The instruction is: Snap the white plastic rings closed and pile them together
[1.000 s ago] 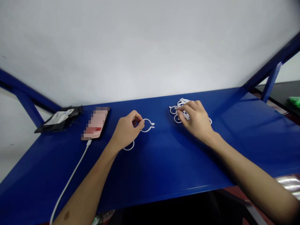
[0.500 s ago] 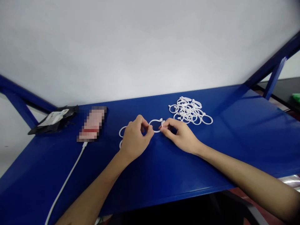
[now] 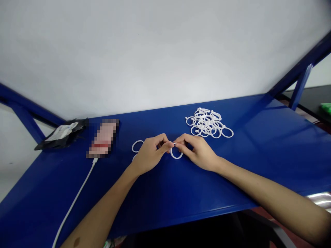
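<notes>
Between my two hands is a thin white plastic ring (image 3: 176, 158), its loop hanging below the fingertips. My left hand (image 3: 149, 155) pinches its upper left side with thumb and index finger. From the other side, my right hand (image 3: 201, 152) grips the top of the ring, its fingertips close to the left ones. The fingers hide the ring's ends. Beside my left hand lies another white ring (image 3: 132, 146), with part of a further one just below it, both partly covered by the hand. A loose heap of several white rings with small knobs (image 3: 206, 124) lies beyond my right hand.
The blue table (image 3: 181, 193) stands against a pale wall. On its left are a pixelated phone (image 3: 104, 134) with a white cable (image 3: 74, 198) and a black plastic packet with a white label (image 3: 62, 132). Blue frame bars (image 3: 301, 86) rise at both sides.
My hands have come closer together. The ring, held gapped near my right fingers before, has turned so its ends meet at the fingertips and the loop hangs towards me.
</notes>
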Tool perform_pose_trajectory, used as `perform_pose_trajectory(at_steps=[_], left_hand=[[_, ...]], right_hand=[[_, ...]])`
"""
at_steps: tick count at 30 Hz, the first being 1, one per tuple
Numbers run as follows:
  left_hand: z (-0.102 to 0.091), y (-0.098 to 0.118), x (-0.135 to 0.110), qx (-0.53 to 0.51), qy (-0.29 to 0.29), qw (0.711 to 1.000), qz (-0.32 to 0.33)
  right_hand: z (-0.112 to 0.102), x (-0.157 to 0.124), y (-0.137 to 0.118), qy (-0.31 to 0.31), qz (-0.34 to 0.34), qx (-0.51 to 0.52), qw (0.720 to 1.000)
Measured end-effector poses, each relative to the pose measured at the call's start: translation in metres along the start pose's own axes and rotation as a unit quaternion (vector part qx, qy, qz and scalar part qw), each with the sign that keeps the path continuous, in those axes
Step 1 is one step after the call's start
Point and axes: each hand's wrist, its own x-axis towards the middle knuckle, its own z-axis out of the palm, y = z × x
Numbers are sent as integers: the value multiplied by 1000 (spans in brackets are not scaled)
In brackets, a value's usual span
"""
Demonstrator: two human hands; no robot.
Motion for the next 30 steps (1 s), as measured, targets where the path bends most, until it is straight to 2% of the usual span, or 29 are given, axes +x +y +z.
perform_pose_trajectory(at_steps=[5,9,12,15,18,30], left_hand=[[3,-1,0,6,29,999,16],[8,0,-2,44,48,996,62],[12,-2,-2,99,76,985,119],[15,-5,-3,157,111,962,193],[15,-9,-3,188,117,945,239],[13,-10,-5,191,63,953,227]], right_hand=[[-7,1,0,-35,-53,-19,998],[-11,1,-2,-38,-96,-42,994],[-11,1,-3,-41,-95,-52,993],[-9,1,-2,-35,-74,-61,995],[-8,2,-2,-31,-64,-58,996],[-11,2,2,-42,-89,-36,994]])
